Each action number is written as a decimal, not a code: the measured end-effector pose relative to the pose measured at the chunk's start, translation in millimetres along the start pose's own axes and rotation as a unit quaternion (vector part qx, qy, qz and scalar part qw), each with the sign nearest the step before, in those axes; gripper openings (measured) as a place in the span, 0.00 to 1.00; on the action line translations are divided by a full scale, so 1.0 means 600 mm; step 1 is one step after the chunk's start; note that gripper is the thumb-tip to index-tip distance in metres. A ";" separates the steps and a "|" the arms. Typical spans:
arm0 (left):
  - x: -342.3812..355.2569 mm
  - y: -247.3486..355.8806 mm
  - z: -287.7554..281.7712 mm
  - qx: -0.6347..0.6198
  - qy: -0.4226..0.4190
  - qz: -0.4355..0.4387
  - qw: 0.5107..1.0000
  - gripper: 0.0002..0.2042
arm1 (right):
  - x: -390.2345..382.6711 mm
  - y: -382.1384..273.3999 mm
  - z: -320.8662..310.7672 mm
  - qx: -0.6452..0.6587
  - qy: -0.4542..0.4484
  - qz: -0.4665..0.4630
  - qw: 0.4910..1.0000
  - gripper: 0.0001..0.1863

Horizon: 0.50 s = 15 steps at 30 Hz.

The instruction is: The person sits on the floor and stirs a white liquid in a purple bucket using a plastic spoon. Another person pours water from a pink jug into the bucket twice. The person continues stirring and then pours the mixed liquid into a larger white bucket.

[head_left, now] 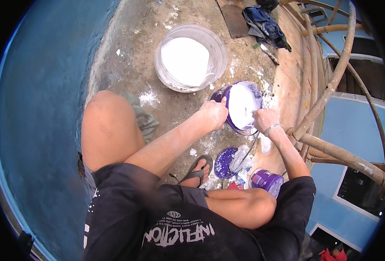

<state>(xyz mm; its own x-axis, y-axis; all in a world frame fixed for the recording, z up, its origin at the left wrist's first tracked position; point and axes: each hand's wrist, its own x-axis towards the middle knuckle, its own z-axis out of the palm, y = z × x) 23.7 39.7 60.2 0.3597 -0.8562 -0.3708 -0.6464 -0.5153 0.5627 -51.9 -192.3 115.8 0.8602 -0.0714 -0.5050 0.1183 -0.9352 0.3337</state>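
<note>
A purple bucket [223,92] filled with white powder or paste [241,104] stands tilted between my two hands. My left hand [216,114] is closed on its left side, the thumb at the rim. On the opposite rim my right hand [266,119] is closed, a bracelet on its wrist; the fingertips are partly hidden, so anything else inside them cannot be made out. Just beyond, to the upper left, stands a larger translucent tub [219,52] with white material [184,61] in it. White smears mark both my hands and forearms.
A purple lid [224,163] with crumpled plastic [241,160] lies near my sandalled foot [196,170]. A smaller purple tub [267,180] is beside my right knee. Bamboo poles [327,93] cross the right side, a blue wall [40,108] the left. Dark cloth [265,26] lies far right.
</note>
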 end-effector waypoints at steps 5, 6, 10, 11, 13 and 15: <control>-0.002 0.001 -0.005 -0.020 -0.011 -0.022 0.999 0.44 | -0.019 -0.011 0.008 0.214 -0.063 0.022 0.975 0.12; -0.002 0.001 -0.007 -0.019 -0.011 -0.023 0.999 0.45 | -0.019 -0.016 0.011 0.253 -0.057 0.029 0.965 0.13; -0.002 0.005 -0.012 -0.014 -0.028 -0.022 0.999 0.42 | -0.028 -0.036 0.007 0.354 -0.010 0.068 0.933 0.15; -0.001 0.003 -0.014 -0.009 -0.025 -0.015 1.000 0.41 | -0.031 -0.040 0.002 0.365 0.008 0.077 0.928 0.15; -0.001 0.004 -0.013 -0.001 -0.023 0.003 1.000 0.37 | -0.036 -0.042 -0.011 0.294 0.108 0.041 0.949 0.13; 0.001 0.005 -0.011 0.001 -0.021 -0.001 1.000 0.35 | -0.041 -0.032 -0.021 0.186 0.131 0.025 0.974 0.12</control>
<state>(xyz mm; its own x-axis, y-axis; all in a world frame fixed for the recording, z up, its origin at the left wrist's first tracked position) 26.5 37.4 66.1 0.3326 -0.8524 -0.4036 -0.6468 -0.5176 0.5601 -69.2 -168.6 131.7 0.9631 -0.0745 -0.2588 -0.0725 -0.9972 0.0173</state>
